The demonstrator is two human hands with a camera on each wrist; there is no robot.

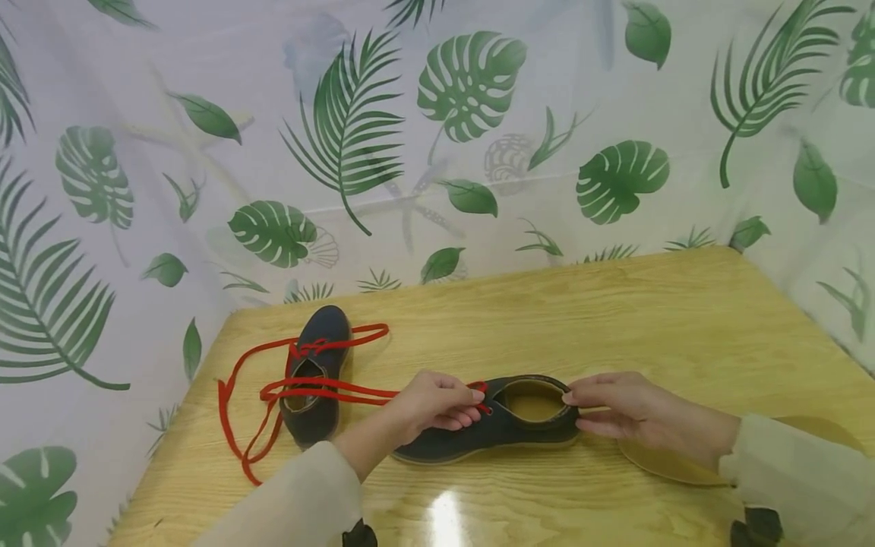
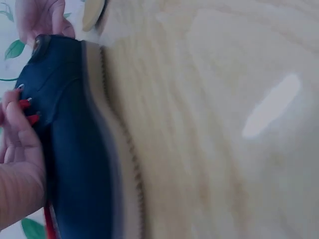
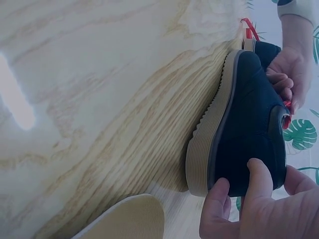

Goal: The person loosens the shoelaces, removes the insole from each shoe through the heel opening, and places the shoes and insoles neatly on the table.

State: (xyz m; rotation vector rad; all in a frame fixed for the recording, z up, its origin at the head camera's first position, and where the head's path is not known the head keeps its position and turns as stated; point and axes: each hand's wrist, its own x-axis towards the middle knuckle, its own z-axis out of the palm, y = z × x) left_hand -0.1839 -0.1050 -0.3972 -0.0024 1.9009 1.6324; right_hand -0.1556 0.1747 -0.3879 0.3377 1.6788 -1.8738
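A dark blue shoe [image 1: 492, 433] lies sideways on the table, its toe to the left and its opening facing up. My left hand [image 1: 437, 406] is over its front and pinches the red shoelace [image 1: 369, 393] near the eyelets; the fingertips partly cover that spot. My right hand [image 1: 629, 410] grips the heel rim, with fingers pressed against the back of the heel, as the right wrist view shows on the shoe [image 3: 249, 144]. The ridged pale sole [image 2: 117, 134] faces me in the left wrist view.
A second dark blue shoe [image 1: 317, 380] with long loose red laces [image 1: 256, 349] stands at the left of the wooden table [image 1: 615, 327]. A tan insole [image 3: 129, 219] lies under my right forearm. A leaf-print cloth [image 1: 410, 137] hangs behind.
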